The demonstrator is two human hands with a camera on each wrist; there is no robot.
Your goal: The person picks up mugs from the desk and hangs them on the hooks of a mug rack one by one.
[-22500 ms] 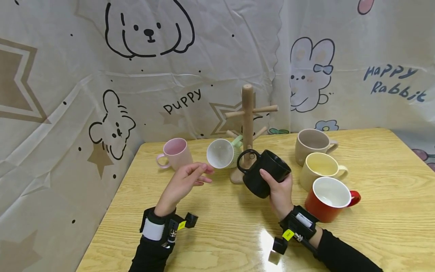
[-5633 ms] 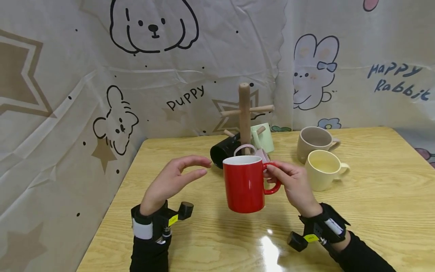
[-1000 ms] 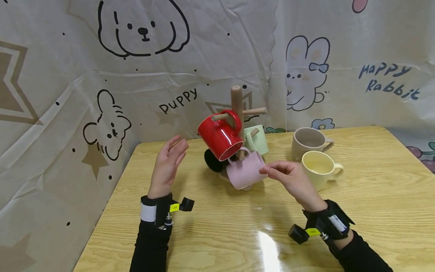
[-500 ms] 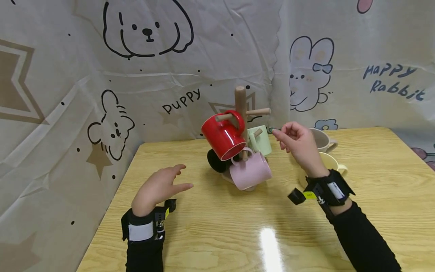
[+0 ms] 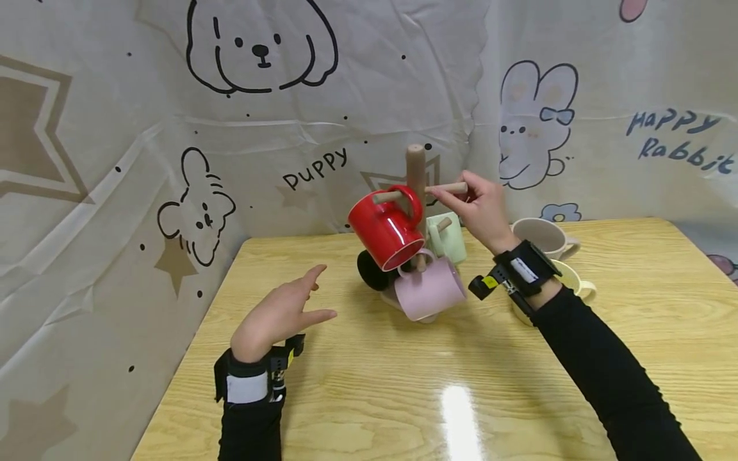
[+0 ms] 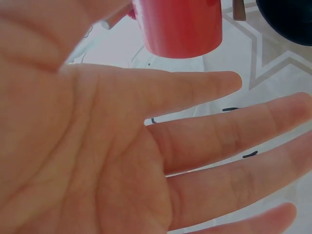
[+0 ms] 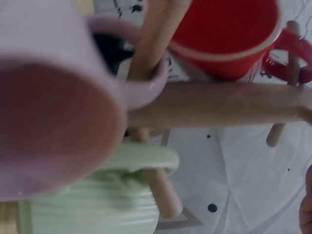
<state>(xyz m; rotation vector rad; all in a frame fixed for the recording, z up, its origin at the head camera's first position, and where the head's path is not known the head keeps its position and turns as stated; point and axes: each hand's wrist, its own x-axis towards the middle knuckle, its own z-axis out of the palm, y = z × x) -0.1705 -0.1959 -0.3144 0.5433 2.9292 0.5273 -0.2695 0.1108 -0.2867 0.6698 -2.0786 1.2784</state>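
A wooden mug tree [image 5: 416,163] stands mid-table. A red mug [image 5: 385,229] hangs on its upper left peg, a pink mug [image 5: 429,289] on a front lower peg, a pale green mug [image 5: 451,238] behind to the right. Part of a black mug [image 5: 371,272] shows low at left. My right hand [image 5: 480,205] has thumb and fingers around the upper right peg [image 5: 452,187]; the right wrist view catches only fingertips [image 7: 307,204]. My left hand [image 5: 277,318] hovers left of the tree, fingers spread and holding nothing; its palm [image 6: 112,146] fills the left wrist view.
A grey-brown mug [image 5: 544,235] and a yellow mug [image 5: 567,276] stand on the wooden table [image 5: 369,390] at the right, partly behind my right arm. A printed cloth [image 5: 277,128] hangs behind the table.
The red mug, earlier in my right hand, now hangs on the tree. My right hand has left the pink mug and moved up and left to the upper right peg. My left hand has lowered.
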